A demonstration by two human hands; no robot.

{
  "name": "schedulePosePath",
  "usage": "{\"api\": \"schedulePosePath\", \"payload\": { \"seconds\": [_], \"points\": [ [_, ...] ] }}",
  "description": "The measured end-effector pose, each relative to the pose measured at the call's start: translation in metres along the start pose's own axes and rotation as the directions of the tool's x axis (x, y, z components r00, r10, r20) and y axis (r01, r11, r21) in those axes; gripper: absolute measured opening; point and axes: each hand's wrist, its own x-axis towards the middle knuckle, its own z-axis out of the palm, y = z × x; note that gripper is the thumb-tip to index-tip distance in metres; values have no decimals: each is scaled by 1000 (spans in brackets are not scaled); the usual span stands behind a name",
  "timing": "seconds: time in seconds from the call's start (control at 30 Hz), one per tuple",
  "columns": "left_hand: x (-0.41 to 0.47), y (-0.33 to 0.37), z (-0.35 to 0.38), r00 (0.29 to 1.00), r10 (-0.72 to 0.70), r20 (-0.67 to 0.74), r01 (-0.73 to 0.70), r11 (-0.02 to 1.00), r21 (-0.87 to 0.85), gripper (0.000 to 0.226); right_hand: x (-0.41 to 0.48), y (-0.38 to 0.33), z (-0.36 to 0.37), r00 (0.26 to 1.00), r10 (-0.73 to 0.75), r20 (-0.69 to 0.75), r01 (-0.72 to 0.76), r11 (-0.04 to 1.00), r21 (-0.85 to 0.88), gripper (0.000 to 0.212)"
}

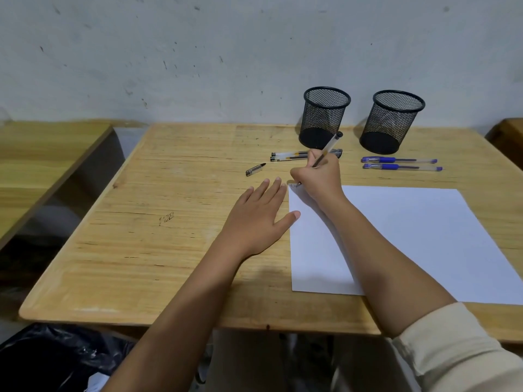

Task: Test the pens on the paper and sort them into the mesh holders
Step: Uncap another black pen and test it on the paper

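the right hand (317, 179) was curled shut around a clear-barrelled black pen (325, 151), its tip pressed at the upper left corner of the white paper (396, 236), where a few faint marks showed. the pen's long axis ran from that corner up and to the right, its black end tilted toward the left mesh holder (325, 117). the left hand (260, 216) lay flat and open on the table (169, 207), holding nothing, its thumb just touching the paper's left edge.

both holders stood in the upper right of the frame, the right mesh holder (392, 121) a little apart from its twin, and both looked empty. a loose pen cap (255, 169) lay up and to the left of the hands. two more black pens (291, 156) lay side by side in front of the left holder, partly behind the right hand, and two blue pens (400, 163) lay in front of the right holder, all with long axes running left to right.

judging by this, the first pen was under test; the left holder lay straight above the writing hand, the nearer drop, and the right hand was nearer both holders.
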Motion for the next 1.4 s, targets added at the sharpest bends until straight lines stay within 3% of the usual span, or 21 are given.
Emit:
{"api": "schedulePosePath", "payload": {
  "seconds": [0.2, 0.3, 0.4, 0.6, 0.7, 0.77, 0.83, 0.97, 1.13, 1.27, 1.4],
  "points": [
    [0, -1, 1, 1000, 2, -6, -2, 1000, -2, 65, -1, 1, 0, 1000, -15, -15, 16, 999, 40, 46],
    [0, -1, 2, 1000, 4, -8, -4, 1000, -7, 65, -1, 1, -4, 996, 45, -75, -25, 968, 249, 43],
    [1, -2, 2, 1000, 5, -22, -6, 1000, -24, 65, 2, 4, -12, 991, 131, 6, -115, 848, 518, 35],
    [1, -3, -1, 999, 11, -43, -16, 994, -109, 66, 4, 3, -14, 987, 112, 111, -158, 747, 646, 9],
    [4, -5, -7, 998, -21, -59, 1, 946, -324, 61, 5, 0, -18, 979, 117, 167, -199, 731, 653, 13],
    [5, -6, -14, 986, -108, -123, 15, 807, -590, 50, 6, -5, -24, 976, 119, 182, -209, 736, 643, 17],
    [8, -9, -20, 955, -213, -207, 6, 711, -703, 41, 6, -11, -32, 973, 108, 203, -213, 759, 615, 17],
    [27, -19, -27, 904, -299, -307, 93, 837, -540, 41, 3, -18, -47, 961, 49, 273, -192, 829, 525, 14],
    [47, -30, -22, 946, -249, -207, 171, 927, -333, 45, -3, -17, -61, 966, 77, 249, -201, 827, 524, 14],
    [51, -30, -22, 915, -242, -323, 109, 918, -380, 23, -6, -15, -70, 968, 116, 222, -221, 813, 538, 12],
    [46, -19, -30, 926, -193, -324, 23, 887, -462, 18, -10, -13, -71, 968, 140, 208, -235, 794, 560, 9]
  ]
}}
